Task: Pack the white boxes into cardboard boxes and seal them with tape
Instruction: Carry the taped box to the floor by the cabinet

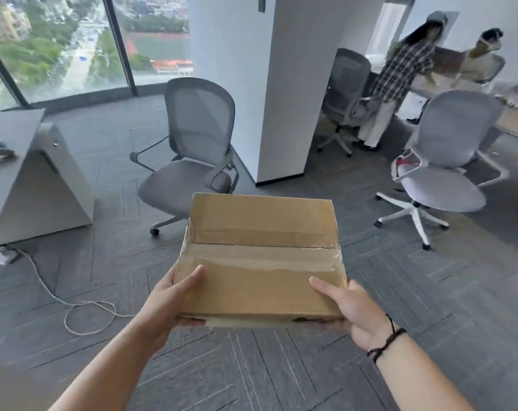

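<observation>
Cardboard box (260,262) carried mid-air, left hand (171,304) and right hand (352,312) gripping near corners, thumbs on top. Looks light, stiff; support underneath, glossy tape likely slippery.

No readable text, cardboard box (260,262) unmarked (tape glare only)

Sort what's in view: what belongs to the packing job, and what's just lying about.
Job:
cardboard box, far flap up, clear tape on it
left hand and right hand, gripping its near corners

Lying about:
grey chair
white-based chair
cable on the floor
desk
pillar
</observation>
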